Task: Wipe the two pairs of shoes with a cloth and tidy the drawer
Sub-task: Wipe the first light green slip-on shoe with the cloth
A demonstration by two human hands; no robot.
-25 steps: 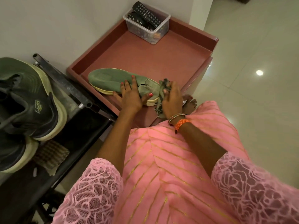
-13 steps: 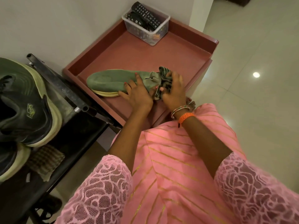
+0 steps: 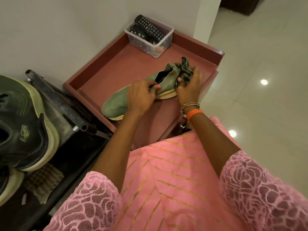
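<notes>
A green slip-on shoe (image 3: 116, 104) with a pale sole lies on its side on the red-brown drawer top (image 3: 116, 64), toe pointing left. My left hand (image 3: 141, 95) grips its middle at the opening. My right hand (image 3: 190, 87) holds a dark striped cloth (image 3: 185, 67) bunched against the shoe's heel. A dark green sneaker (image 3: 25, 127) with a cream sole sits on the black rack at the left, and part of a second one (image 3: 8, 184) shows below it.
A clear plastic box (image 3: 150, 40) with remote controls stands at the back of the drawer top by the wall. A checked cloth (image 3: 43, 182) lies on the black rack (image 3: 70, 110). Glossy tiled floor (image 3: 258, 80) spreads to the right.
The shoe's heel has risen and turned so its opening shows. My right hand with the cloth has moved up and right round the heel. My left hand now grips the shoe's middle.
</notes>
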